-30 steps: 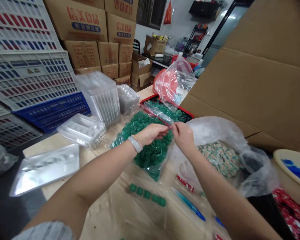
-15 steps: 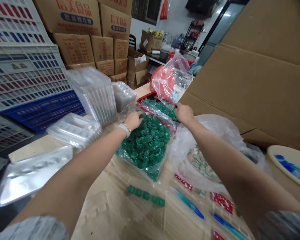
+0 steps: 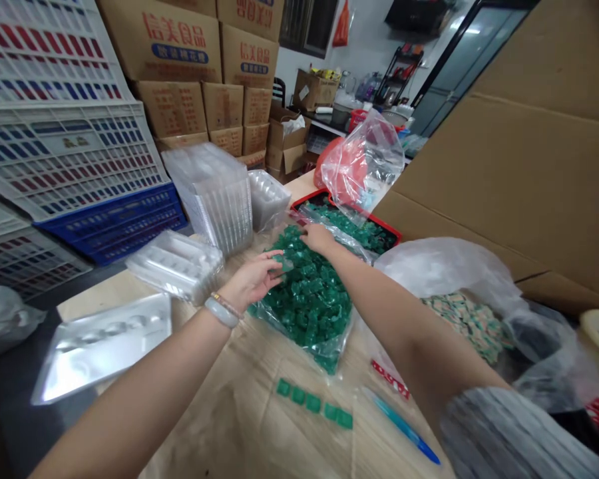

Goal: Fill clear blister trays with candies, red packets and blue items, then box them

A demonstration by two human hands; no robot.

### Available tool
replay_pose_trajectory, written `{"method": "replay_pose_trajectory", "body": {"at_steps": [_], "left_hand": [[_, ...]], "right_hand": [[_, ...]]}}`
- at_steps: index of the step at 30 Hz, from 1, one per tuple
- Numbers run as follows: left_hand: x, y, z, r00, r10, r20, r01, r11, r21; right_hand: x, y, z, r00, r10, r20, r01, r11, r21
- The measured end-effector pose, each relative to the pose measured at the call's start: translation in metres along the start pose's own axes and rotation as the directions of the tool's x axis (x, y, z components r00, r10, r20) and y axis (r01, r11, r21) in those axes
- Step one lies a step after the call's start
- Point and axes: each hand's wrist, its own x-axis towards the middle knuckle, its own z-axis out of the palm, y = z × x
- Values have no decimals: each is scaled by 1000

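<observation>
My left hand (image 3: 257,278) is at the left edge of a heap of shiny green pieces (image 3: 309,299) lying on clear plastic. Its fingers are curled, with a small pale-green translucent piece (image 3: 283,264) between them. Reaching across the heap, my right hand (image 3: 317,238) has its fingers bent down at the far end, by the plastic's edge; what they grip is hidden. Several green cubes (image 3: 313,402) lie in a short row on the table in front. Behind the heap stands a red-rimmed dark tray (image 3: 395,234) with more green pieces.
Clear plastic trays (image 3: 209,199) are stacked on the left, and one tray (image 3: 110,339) overhangs the table edge. A blue pen-like item (image 3: 404,426) lies front right. White plastic (image 3: 444,263) surrounds pale pieces (image 3: 466,326). A large cardboard sheet (image 3: 519,186) leans at right.
My right hand has left the clear bag over the red-rimmed tray and moved left to the heap's far end. My left hand has drawn back towards me. The view has shifted left.
</observation>
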Motion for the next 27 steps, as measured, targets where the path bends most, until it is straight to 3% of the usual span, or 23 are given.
{"method": "replay_pose_trajectory", "body": {"at_steps": [3,6,11,13,16,17,18,21,24,27], "left_hand": [[-4,-1,-2,997,61,-36,-64,995,-74],[-10,3,-6,999,38,-34,-42,991,-129],[-11,2,-3,996,85,31,-74,966,-247],[-6,-5,5,983,166,79,-147,968,-204],[0,-15,20,936,337,97,-345,935,78],[1,-17,24,919,385,82,-393,907,149],[0,-17,26,909,413,65,-418,893,167],[-8,-14,22,938,338,82,-334,941,-56],[-18,-12,13,973,178,150,-137,958,-251],[-22,-13,13,985,128,117,-94,962,-258]], "right_hand": [[2,-3,8,1000,23,4,-23,999,38],[-3,-4,5,998,40,-43,-35,993,111],[-40,2,-13,989,98,-110,-47,919,391],[-67,6,-20,987,146,-66,-76,791,607],[-116,5,-26,976,204,74,-145,365,920],[-133,3,-26,971,209,116,-168,251,953],[-151,-1,-25,968,209,141,-185,205,961],[-203,-20,-12,970,191,148,-198,274,941],[-256,-44,12,988,97,123,-154,472,868],[-304,-70,35,994,-76,83,-9,681,732]]}}
